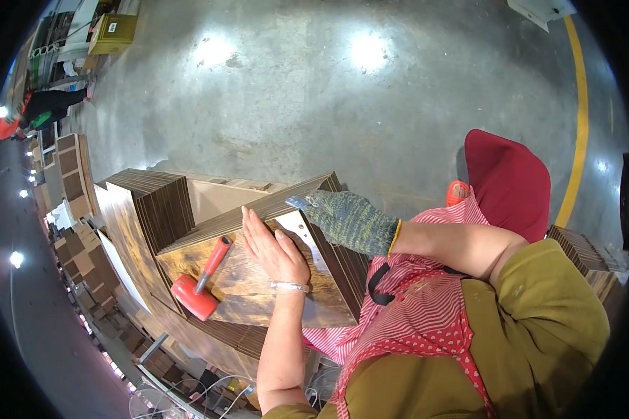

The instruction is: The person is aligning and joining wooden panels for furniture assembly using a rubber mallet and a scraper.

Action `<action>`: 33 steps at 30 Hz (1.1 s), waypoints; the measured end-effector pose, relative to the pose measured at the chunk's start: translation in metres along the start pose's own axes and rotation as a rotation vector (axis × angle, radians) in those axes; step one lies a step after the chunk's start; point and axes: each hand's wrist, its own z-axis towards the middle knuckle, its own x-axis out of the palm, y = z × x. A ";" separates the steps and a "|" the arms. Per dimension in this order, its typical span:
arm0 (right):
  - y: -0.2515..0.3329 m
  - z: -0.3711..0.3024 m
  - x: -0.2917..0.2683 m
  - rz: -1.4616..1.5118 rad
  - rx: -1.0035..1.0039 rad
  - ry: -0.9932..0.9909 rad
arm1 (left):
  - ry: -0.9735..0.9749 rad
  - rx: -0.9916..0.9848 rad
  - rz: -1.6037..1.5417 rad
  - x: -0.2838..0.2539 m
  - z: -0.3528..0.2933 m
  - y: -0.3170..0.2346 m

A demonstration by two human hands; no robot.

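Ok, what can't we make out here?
Head view:
Bare left hand: palm hidden by its own back.
Right hand in grey-green knitted glove: glove hides whether fingers grip.
Pale-blue patch at glove's tip: too small to identify.
White angular object: cut off by top edge.
Distant person in dark trousers: hands too small to read.

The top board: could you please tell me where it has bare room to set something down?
The top board is bare between the mallet and the left forearm, and between that forearm and the board's right edge. It is crowded farther up, with the left hand over it and the gloved right hand at the far corner.
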 end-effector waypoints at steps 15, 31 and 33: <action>-0.005 -0.003 0.001 0.048 0.019 0.100 | 0.009 -0.009 0.021 0.000 0.001 0.000; 0.001 0.024 -0.041 0.622 0.689 0.392 | 0.005 0.004 0.027 0.000 0.000 -0.001; -0.032 -0.009 0.022 0.152 0.148 0.158 | 0.000 -0.011 0.034 0.000 0.000 -0.001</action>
